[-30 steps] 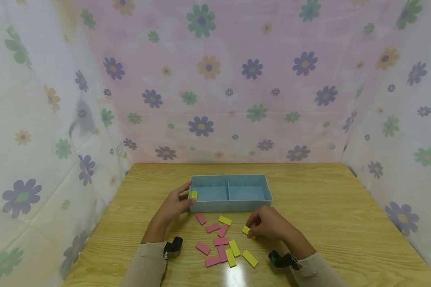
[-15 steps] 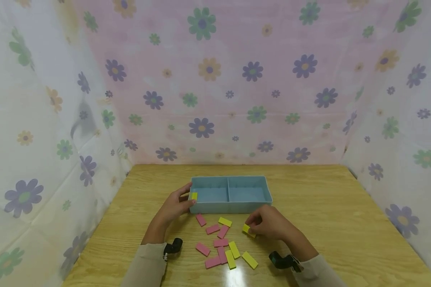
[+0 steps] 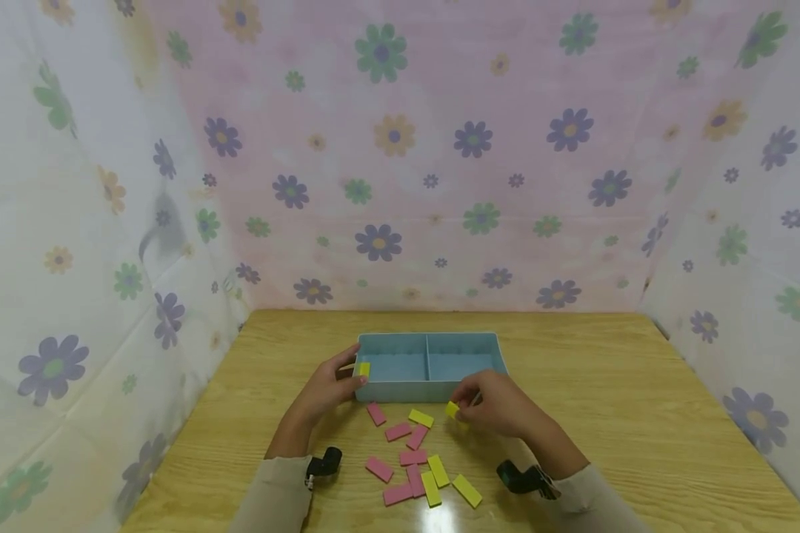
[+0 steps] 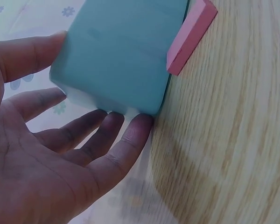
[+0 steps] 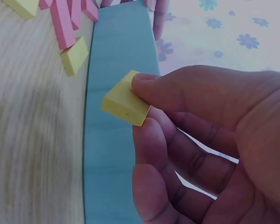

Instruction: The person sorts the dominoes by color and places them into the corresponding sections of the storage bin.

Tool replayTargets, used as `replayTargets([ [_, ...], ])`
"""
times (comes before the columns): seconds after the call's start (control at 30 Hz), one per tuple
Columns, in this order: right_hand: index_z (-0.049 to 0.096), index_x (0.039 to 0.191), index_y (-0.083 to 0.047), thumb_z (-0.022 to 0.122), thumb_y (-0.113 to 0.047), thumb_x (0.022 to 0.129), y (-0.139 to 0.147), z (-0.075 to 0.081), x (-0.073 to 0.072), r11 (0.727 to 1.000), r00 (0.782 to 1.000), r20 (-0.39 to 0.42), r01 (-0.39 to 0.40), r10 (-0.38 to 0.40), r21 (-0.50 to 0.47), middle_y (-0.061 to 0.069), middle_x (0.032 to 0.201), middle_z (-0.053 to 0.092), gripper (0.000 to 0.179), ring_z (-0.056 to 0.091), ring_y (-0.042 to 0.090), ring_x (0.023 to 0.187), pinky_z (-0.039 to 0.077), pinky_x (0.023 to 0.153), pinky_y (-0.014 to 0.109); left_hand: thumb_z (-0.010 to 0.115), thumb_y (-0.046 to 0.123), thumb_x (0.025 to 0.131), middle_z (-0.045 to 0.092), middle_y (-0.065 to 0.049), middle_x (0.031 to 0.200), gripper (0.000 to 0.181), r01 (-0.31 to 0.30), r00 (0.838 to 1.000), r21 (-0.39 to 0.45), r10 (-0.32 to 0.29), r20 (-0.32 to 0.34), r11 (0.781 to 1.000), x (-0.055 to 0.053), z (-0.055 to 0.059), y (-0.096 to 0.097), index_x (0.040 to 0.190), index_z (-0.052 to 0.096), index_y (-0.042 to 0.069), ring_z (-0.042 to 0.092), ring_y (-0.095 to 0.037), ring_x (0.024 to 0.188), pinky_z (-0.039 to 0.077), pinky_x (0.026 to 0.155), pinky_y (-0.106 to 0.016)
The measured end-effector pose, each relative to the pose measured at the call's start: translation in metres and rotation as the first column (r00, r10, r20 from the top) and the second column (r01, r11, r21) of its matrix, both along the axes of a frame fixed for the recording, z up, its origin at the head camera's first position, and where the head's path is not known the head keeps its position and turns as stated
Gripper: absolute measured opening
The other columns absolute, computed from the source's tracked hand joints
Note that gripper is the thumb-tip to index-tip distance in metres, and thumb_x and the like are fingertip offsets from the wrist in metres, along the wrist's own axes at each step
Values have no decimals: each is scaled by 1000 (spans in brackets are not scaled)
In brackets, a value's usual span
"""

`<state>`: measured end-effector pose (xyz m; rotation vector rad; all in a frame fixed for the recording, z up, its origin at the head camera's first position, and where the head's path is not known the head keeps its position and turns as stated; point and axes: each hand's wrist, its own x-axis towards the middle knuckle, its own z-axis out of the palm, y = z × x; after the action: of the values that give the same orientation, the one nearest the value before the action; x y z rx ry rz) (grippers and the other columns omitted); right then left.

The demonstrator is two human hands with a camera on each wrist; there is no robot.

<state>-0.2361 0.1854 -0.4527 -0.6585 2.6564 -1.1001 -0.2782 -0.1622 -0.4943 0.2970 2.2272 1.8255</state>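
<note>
A light blue box [image 3: 407,392] with two compartments stands on the table, a yellow block [image 3: 364,369] inside its left compartment. My left hand [image 3: 330,389] holds the box at its left end; in the left wrist view thumb and fingertips press against its walls. Between the thumb and fingers of my right hand [image 3: 496,403] a yellow block [image 5: 126,100] is pinched, tilted, just in front of the box's front wall. Loose pink blocks [image 3: 379,468] and yellow blocks [image 3: 467,491] lie scattered on the table in front of the box.
The wooden table [image 3: 613,414] extends to both sides of the box. Flower-patterned cloth [image 3: 433,155] hangs behind it and at both sides. One pink block [image 4: 191,37] lies close to the box's front wall near the left hand.
My right hand has lifted the yellow block and moved it slightly toward the box. The left hand keeps its hold on the box's left end. The head view has shifted slightly.
</note>
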Motion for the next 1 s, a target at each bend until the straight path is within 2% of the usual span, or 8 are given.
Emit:
replayTargets([
  [0.2,78,107,-11,78,-13,92,-6,8,-5,1000,1000,-24,20,-20,9,-4,89,70,15,66,10,79,55,63,27,65,13,102,29,-22,167,72,-28,1000,-23,28,-9,999,0,3,1,165,30,17,37,-45,150,55,103,-50],
  [0.4,79,108,-13,77,-15,93,-10,14,-11,999,998,-50,51,-50,15,-5,89,70,15,67,9,80,56,62,26,69,19,101,34,-20,165,73,-67,997,-83,63,-51,994,1,4,-1,164,32,19,39,-44,149,52,106,-55],
  [0.5,79,108,-14,77,-16,94,-9,15,-13,998,995,-77,66,-64,16,-6,89,70,15,67,9,81,56,63,26,72,24,100,36,-18,164,76,-93,994,-79,87,-71,993,0,2,0,164,31,22,39,-43,149,50,108,-57],
  [0.6,79,109,-14,77,-19,94,-9,17,-16,996,993,-87,85,-84,5,-5,90,71,16,68,10,82,56,64,27,73,25,99,35,-17,165,79,-89,994,-56,85,-73,994,-2,-1,1,165,30,24,39,-44,149,50,108,-57],
  [0.8,79,114,-15,76,-24,95,-13,25,-24,984,984,-30,175,-176,-37,-4,94,73,21,69,13,85,58,66,29,74,24,98,34,-15,167,79,-61,995,-67,55,-84,996,-4,-2,3,164,32,20,42,-43,148,53,106,-53],
  [1.0,77,120,-14,74,-26,97,-19,30,-35,975,980,50,197,-192,-106,1,98,74,27,73,27,87,61,69,36,74,23,98,34,-15,167,80,-45,996,-82,39,-74,996,-4,1,3,165,29,17,44,-43,147,54,105,-51],
])
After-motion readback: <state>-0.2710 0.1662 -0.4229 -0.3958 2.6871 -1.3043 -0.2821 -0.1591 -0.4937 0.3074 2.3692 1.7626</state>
